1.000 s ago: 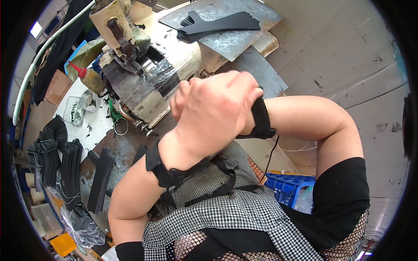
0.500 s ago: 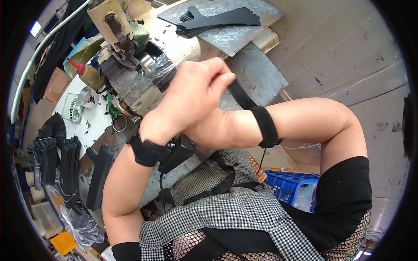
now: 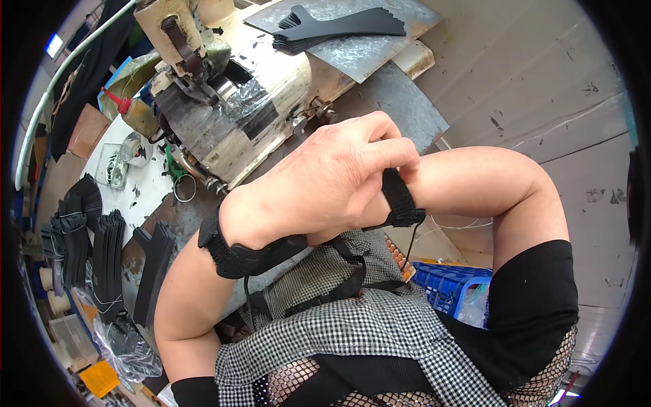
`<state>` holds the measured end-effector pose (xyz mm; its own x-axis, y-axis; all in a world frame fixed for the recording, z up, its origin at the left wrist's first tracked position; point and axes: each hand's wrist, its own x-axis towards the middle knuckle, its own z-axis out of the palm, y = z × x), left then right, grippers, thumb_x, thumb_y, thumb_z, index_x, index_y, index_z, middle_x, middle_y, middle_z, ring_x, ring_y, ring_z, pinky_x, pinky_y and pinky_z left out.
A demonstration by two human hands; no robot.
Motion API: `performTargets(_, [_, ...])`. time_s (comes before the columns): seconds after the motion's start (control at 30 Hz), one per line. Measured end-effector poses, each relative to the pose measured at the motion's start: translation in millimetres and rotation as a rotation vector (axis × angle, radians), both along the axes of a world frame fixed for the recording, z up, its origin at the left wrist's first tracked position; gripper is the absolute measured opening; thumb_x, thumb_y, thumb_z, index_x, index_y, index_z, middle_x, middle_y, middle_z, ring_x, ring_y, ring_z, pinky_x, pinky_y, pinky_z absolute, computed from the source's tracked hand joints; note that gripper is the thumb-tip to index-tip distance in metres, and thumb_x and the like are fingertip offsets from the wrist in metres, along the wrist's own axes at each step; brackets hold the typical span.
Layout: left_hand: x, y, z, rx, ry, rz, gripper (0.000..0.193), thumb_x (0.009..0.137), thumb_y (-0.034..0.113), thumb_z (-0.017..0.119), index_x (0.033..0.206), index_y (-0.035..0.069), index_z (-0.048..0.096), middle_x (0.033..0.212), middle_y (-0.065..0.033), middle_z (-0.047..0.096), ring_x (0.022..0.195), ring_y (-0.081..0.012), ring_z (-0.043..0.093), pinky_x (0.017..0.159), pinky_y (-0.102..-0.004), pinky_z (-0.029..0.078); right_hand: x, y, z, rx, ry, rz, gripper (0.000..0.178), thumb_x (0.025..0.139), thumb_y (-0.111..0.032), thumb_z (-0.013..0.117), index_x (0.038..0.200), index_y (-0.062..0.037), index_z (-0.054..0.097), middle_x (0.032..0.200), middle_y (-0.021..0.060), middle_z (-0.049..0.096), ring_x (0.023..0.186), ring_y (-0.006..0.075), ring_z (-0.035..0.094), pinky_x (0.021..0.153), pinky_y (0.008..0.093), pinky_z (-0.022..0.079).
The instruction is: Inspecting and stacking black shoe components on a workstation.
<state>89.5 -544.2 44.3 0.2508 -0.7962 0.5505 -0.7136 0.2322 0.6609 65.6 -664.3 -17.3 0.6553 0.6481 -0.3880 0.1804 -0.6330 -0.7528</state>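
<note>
My left hand reaches across my body and lies over my right wrist. Its bent fingers press on a black wrist strap wrapped around that wrist, with the fingertips at the strap's upper edge. Beneath it, my right hand is mostly covered, and its fingers are hidden. A second black strap circles my left wrist and carries a dark device on the underside. Thin black cables hang from both straps.
A machine stands ahead, beside a metal plate bearing stacked black pieces. To the left are a red-tipped bottle, green-handled scissors and bundles of black strips. A blue basket is at lower right.
My left hand has moved right and nearer, from holding the strap's loose end out beyond the wrist to pressing it down against the wrist. The loose end no longer sticks out.
</note>
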Motion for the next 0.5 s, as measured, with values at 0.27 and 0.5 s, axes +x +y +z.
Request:
performTargets(0.27, [2,7,2,0.129,0.052,-0.116,0.02,0.072,-0.01,0.052,0.084,0.004,0.06,0.104,-0.0125,0.055,0.092,-0.0278,0.057,0.081,-0.0345,0.048,-8,37,-22,-0.318,0.032,-0.599,0.008,0.077,-0.007,0.065,0.084,-0.0053,0.06,0.074,0.003,0.058,0.071,0.0097,0.055,0.068,0.0276,0.044])
performTargets(0.5, [-8,4,0,0.181,-0.071,-0.056,0.014,0.07,-0.007,0.059,0.075,0.006,0.058,0.102,-0.0116,0.054,0.092,-0.0294,0.052,0.078,-0.0358,0.046,-15,21,-31,-0.127,0.101,-0.331,0.011,0.078,-0.009,0.065,0.087,-0.0032,0.06,0.077,0.0052,0.059,0.074,0.0116,0.057,0.07,0.0288,0.045])
